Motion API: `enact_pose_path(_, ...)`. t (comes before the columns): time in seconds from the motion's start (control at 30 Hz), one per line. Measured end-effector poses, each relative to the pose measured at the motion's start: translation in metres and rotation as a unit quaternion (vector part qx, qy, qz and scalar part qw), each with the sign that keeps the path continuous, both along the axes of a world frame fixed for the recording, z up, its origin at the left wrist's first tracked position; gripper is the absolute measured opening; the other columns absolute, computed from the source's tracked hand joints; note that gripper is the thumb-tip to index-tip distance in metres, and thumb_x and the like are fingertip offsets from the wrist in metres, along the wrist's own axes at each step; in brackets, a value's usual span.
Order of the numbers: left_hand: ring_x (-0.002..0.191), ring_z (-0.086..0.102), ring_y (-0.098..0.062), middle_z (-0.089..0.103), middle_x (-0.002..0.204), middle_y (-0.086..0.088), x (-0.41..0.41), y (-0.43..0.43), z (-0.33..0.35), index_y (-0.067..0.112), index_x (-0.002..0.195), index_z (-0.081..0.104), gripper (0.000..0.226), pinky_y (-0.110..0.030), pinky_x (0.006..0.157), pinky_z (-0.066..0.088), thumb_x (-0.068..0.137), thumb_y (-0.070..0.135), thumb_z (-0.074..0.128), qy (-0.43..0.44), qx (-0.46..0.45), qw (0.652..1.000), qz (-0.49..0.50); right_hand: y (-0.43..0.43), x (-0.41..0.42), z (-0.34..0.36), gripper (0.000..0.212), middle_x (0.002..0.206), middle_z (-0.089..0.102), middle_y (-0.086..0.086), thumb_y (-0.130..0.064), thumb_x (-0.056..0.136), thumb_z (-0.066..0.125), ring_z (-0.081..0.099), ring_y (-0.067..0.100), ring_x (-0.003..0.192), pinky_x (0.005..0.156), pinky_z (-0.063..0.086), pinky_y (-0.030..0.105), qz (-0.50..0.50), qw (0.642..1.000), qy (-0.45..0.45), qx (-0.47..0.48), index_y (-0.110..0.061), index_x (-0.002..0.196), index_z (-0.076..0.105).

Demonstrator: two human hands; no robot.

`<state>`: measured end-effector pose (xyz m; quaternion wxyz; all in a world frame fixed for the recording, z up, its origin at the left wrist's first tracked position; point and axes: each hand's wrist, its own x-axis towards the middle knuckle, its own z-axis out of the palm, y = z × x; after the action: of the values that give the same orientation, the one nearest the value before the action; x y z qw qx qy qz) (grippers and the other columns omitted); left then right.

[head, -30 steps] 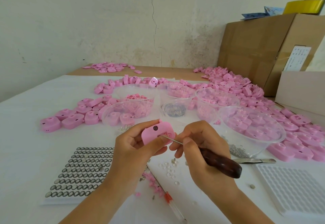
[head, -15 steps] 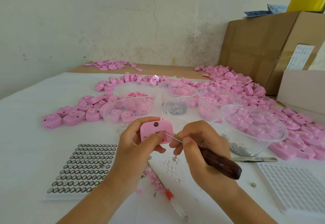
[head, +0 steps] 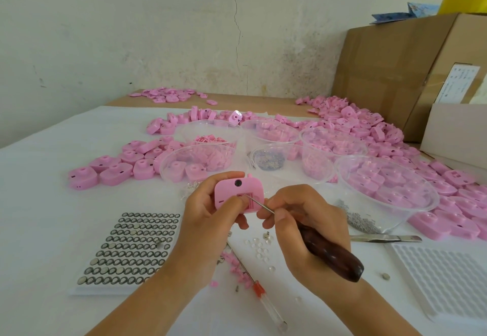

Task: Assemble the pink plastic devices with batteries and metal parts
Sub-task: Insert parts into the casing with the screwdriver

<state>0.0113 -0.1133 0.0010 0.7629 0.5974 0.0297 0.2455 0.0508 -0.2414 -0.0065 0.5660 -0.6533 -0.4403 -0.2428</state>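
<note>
Left hand (head: 208, 219) grips a pink device (head: 238, 196) above the table, while the right hand (head: 305, 227) pinches a dark-handled pick (head: 329, 254) at its opening. Behind, a large clear bowl (head: 436, 198) holds pink shells and a smaller bowl (head: 252, 157) holds metal bits. The left thumb hides the pick's tip.

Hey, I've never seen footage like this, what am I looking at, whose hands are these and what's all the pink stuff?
No machine here: one camera worn on a person's head looks down at their own hands. The left hand grips a pink device; the right hand holds a metal pick with a dark wooden handle, its tip in the device's opening. On the white table lie heaps of pink devices, clear bowls of parts, a tray of button batteries, tweezers and a red-handled screwdriver.
</note>
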Motion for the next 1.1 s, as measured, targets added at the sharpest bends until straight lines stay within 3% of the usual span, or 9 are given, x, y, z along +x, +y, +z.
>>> enact_pose_path(0.3, 0.052, 0.055, -0.010, 0.068, 0.070, 0.000, 0.002, -0.001, -0.002, 0.022, 0.083, 0.071, 0.028, -0.018, 0.046, 0.045, 0.062, 0.009, 0.059, -0.003, -0.015, 1.000, -0.004, 0.002, 0.001, -0.004, 0.018, 0.069, 0.061, 0.000, -0.014, 0.080, 0.040, 0.057, 0.020, 0.049, 0.046, 0.045, 0.035, -0.025, 1.000, 0.001, 0.011, -0.028, 0.079, 0.052)
enact_pose_path(0.53, 0.056, 0.058, -0.011, 0.068, 0.071, 0.002, 0.004, -0.001, -0.005, 0.022, 0.084, 0.071, 0.029, -0.018, 0.047, 0.046, 0.061, 0.010, 0.059, -0.001, -0.004, 1.000, -0.003, 0.003, 0.003, -0.004, 0.019, 0.063, 0.057, 0.007, -0.013, 0.077, 0.038, 0.056, 0.019, 0.047, 0.045, 0.044, 0.036, -0.033, 0.999, 0.016, 0.014, -0.026, 0.074, 0.053)
enact_pose_path(0.67, 0.055, 0.058, -0.012, 0.068, 0.073, 0.004, 0.004, 0.000, -0.007, 0.029, 0.082, 0.072, 0.030, -0.019, 0.048, 0.046, 0.060, 0.011, 0.059, 0.005, 0.011, 1.000, -0.002, 0.004, -0.001, -0.002, 0.018, 0.060, 0.056, 0.010, -0.015, 0.075, 0.037, 0.055, 0.022, 0.047, 0.045, 0.042, 0.037, -0.028, 0.999, 0.040, 0.016, -0.019, 0.067, 0.053)
enact_pose_path(0.87, 0.056, 0.058, -0.012, 0.067, 0.069, 0.005, 0.004, -0.003, -0.009, 0.023, 0.090, 0.066, 0.031, -0.020, 0.050, 0.047, 0.064, 0.010, 0.056, -0.003, 0.026, 1.000, -0.009, -0.003, -0.006, 0.005, 0.027, 0.057, 0.056, 0.019, -0.021, 0.071, 0.036, 0.054, 0.033, 0.048, 0.046, 0.041, 0.041, -0.003, 0.997, 0.072, -0.011, -0.004, 0.062, 0.055)
enact_pose_path(1.1, 0.055, 0.058, -0.010, 0.066, 0.066, 0.005, 0.003, -0.004, -0.005, 0.013, 0.096, 0.061, 0.029, -0.018, 0.048, 0.046, 0.069, 0.003, 0.056, -0.020, 0.010, 0.999, -0.030, 0.002, -0.006, 0.003, 0.021, 0.068, 0.065, 0.001, -0.017, 0.071, 0.036, 0.062, 0.012, 0.051, 0.046, 0.049, 0.027, -0.024, 0.996, 0.075, 0.045, -0.024, 0.061, 0.053)
